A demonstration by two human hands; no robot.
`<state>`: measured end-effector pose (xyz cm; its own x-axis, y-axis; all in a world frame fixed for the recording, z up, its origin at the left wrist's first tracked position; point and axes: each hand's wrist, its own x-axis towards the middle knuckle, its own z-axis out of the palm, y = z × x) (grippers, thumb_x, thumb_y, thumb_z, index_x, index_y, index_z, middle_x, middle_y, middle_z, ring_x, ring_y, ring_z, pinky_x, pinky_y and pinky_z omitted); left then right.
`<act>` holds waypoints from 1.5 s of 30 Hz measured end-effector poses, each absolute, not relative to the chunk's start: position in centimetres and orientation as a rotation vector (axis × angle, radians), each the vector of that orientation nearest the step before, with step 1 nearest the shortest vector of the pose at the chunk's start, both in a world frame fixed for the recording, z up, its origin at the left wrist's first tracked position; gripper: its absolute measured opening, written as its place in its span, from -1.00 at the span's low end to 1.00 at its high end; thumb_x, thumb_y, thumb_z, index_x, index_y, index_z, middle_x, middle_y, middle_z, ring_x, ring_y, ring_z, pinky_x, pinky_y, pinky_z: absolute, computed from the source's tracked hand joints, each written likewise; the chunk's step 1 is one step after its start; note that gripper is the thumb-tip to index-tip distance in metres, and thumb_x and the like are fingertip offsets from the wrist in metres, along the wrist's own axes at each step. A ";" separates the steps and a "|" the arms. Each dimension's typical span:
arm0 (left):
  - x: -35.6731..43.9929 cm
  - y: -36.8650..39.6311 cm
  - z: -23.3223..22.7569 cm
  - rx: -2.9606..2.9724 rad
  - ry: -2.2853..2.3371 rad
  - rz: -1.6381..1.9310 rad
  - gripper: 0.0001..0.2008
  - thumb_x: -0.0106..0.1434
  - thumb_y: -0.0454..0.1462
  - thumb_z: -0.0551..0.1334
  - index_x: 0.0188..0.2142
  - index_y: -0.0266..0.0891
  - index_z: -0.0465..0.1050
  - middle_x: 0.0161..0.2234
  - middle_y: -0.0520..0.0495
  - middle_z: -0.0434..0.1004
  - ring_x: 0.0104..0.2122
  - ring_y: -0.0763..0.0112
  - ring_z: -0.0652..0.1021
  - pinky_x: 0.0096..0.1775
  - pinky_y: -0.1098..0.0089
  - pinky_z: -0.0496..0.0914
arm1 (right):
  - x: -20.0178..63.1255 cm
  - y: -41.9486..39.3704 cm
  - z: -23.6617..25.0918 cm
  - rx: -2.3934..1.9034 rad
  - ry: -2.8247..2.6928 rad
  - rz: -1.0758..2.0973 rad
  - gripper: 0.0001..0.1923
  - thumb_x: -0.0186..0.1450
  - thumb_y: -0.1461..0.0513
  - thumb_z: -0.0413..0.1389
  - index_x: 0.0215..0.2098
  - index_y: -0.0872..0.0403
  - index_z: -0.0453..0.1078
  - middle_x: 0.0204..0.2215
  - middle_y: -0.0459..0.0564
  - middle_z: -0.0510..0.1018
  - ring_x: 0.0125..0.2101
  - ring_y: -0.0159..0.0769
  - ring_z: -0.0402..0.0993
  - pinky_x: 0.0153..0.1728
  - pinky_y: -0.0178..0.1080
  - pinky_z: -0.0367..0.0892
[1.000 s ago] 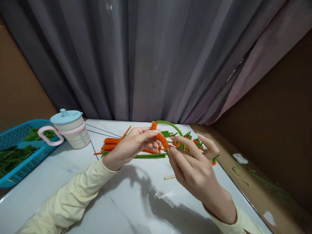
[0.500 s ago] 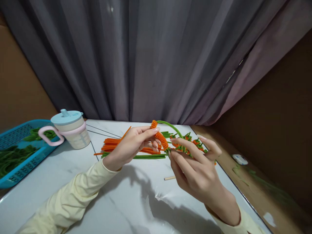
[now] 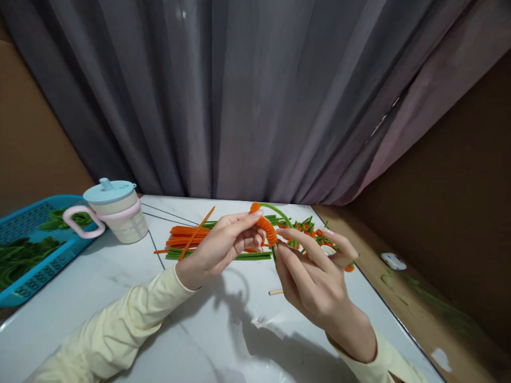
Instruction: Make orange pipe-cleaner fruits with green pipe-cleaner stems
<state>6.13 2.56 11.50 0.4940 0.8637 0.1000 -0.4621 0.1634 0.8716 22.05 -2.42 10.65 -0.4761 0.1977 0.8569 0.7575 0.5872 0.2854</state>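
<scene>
Both hands are up over the white table (image 3: 120,298), working on one small thing. The left hand (image 3: 217,247) pinches the orange coil (image 3: 264,227) — a fuzzy orange wire wound tight like a little carrot — with its fingers (image 3: 249,219) closed on it. The right hand (image 3: 315,276) holds the low end of the same coil, thumb and first finger pressed together there, other fingers spread out. A green stem (image 3: 279,211) curves out of the top of the coil toward 1 o'clock. A long loose orange tail (image 3: 195,234) sticks out from the left hand toward 10 o'clock.

Behind the hands, at 12 o'clock, lie the orange wires (image 3: 187,235) and the green wires (image 3: 223,256) in a flat pile. Finished little carrots (image 3: 309,230) sit past the right hand. A short wooden stick (image 3: 276,291) lies on the table under the hands. At 9 o'clock stand a cup with a blue lid (image 3: 115,210) and a blue basket (image 3: 27,255) with green bits in it.

What could go wrong — if the pinch gets loose, the coil may spring open and unwind. A hard pull could slip the green stem out. The loose tail might also poke the pile and knock wires about.
</scene>
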 end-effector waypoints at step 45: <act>6.6 1.4 11.2 1.460 0.686 1.328 -0.67 0.30 -0.03 0.07 -0.46 -0.21 0.19 -0.53 0.09 0.19 -0.50 0.49 0.26 -0.39 0.46 0.21 | 22.7 -2.3 12.4 -0.982 -2.113 -0.567 -0.82 0.24 0.43 0.03 -0.34 0.04 0.36 -0.53 -0.17 0.57 -0.05 -0.15 0.38 0.03 0.02 -0.12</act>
